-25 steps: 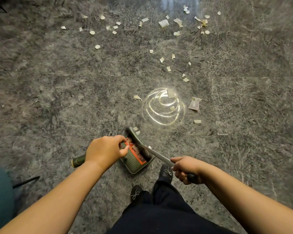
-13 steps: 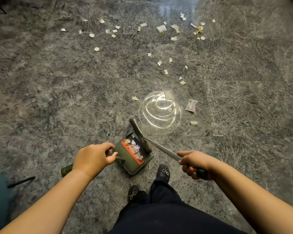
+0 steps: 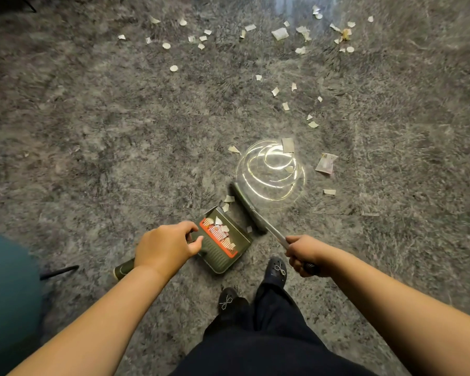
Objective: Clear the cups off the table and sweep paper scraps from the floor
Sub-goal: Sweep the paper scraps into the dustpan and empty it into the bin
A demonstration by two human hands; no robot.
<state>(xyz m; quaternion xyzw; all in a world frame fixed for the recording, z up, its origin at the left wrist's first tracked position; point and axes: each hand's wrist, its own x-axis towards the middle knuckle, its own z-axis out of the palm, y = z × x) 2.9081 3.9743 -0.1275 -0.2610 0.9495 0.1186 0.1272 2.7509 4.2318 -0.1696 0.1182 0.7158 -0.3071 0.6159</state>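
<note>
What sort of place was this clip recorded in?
Probably an indoor room with a polished grey stone-look floor: a ceiling lamp's reflection glints on it. Paper scraps lie scattered about, and a dustpan and broom are in use. Home or office, I cannot tell.

The dustpan (image 3: 224, 241) is dark green with a ribbed floor and an orange-red comb strip across it. It sits on the grey floor, mouth toward upper left, with several pale scraps (image 3: 222, 228) inside. The broom (image 3: 246, 203) has a narrow dark head on the floor just beyond the pan's right side, its metal handle slanting down to the right. Two scraps (image 3: 227, 202) lie between the broom head and the pan's mouth. Many more white scraps (image 3: 280, 33) are scattered farther off, a larger piece (image 3: 325, 164) to the right.
</note>
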